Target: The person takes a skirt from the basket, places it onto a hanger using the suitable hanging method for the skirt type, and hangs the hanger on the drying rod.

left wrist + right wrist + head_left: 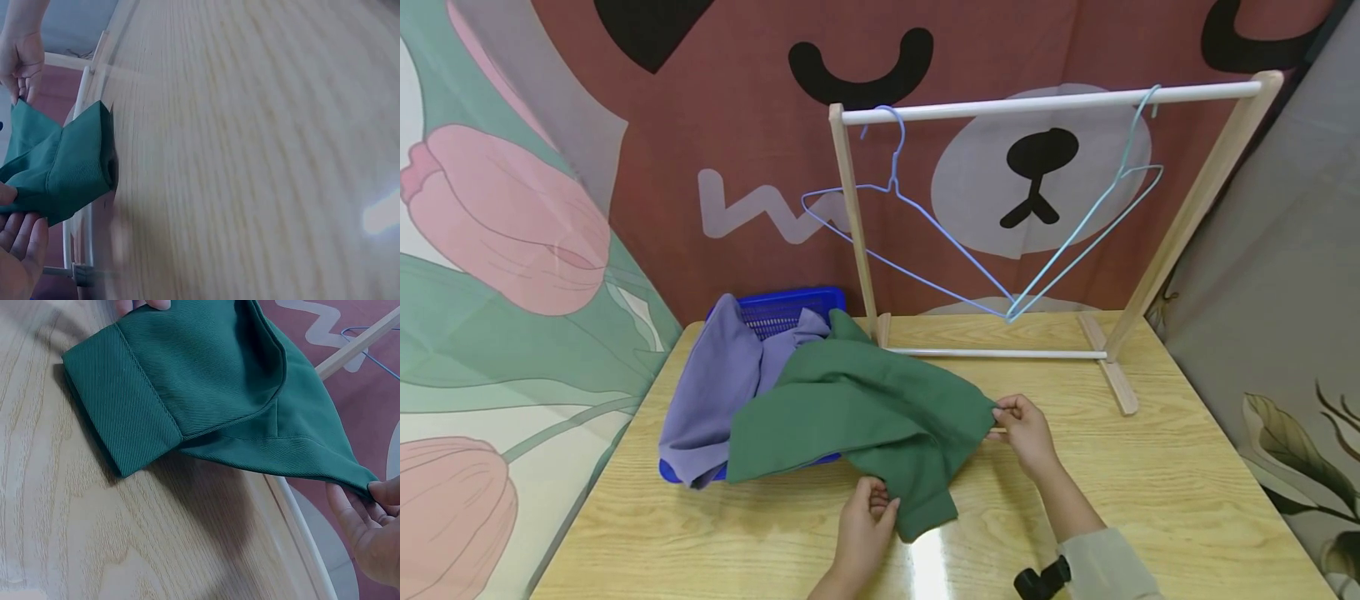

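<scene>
A green garment of twill-like cloth hangs over the front of a blue basket and reaches toward the right. My right hand pinches its right corner between thumb and fingers. Lower down, my left hand pinches the cloth beside a hemmed end, which dangles near the table. In the right wrist view that hem shows as a wide stitched band, and the right hand grips the far corner. A purple cloth lies in the basket, partly covered by the green one.
Behind stands a wooden rack with a white rail. A blue hanger and a light-blue hanger hang from it, their lower ends meeting. The wooden table extends to the right. Printed cloths cover the walls.
</scene>
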A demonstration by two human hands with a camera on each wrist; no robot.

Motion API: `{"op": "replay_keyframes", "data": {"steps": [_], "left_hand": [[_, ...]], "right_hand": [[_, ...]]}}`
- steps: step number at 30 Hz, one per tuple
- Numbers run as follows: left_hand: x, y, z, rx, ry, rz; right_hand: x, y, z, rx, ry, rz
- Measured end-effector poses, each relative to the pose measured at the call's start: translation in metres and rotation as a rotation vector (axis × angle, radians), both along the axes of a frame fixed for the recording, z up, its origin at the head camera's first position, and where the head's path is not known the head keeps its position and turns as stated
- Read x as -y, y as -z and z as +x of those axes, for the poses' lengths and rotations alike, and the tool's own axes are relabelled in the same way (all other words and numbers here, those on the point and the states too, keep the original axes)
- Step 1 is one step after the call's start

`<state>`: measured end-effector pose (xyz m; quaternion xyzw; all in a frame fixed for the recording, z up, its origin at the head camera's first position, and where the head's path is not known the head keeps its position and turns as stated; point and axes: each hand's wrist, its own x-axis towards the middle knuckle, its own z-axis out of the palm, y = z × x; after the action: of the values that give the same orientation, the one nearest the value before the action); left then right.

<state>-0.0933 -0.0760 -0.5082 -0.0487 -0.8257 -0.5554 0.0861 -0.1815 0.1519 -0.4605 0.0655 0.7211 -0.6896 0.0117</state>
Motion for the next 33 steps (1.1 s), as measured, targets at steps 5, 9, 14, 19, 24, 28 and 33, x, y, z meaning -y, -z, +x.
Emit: {"op": "replay_keyframes", "data": {"steps": [5,9,14,19,24,28,33], "left_hand": [[0.004,-0.003,-0.003,-0.06,0.005,-0.052],[0.009,-0.009,-0.006,-0.204,0.016,-0.171],[0.022,-0.018,-0.012,-0.434,0.042,-0.334],[0.037,-0.03,-0.019,-0.611,0.031,-0.471],[0.046,-0.044,-0.024,-0.735,-0.012,-0.525],[0.049,-0.05,-0.026,-0.785,-0.049,-0.543],[0.054,-0.051,-0.029,-0.727,-0.112,-0.61]], "right_hand": [[0.0,0.0,0.0,0.002,0.005,-0.002],[0.001,0.001,0.0,0.003,0.019,-0.009],[0.002,0.002,0.001,0.024,0.042,-0.025],[0.003,0.002,0.001,0.039,0.051,-0.041],[-0.002,0.03,-0.009,0.012,0.061,-0.076],[-0.012,0.065,-0.02,-0.073,0.042,-0.178],[-0.012,0.074,-0.022,-0.043,0.066,-0.184]]}}
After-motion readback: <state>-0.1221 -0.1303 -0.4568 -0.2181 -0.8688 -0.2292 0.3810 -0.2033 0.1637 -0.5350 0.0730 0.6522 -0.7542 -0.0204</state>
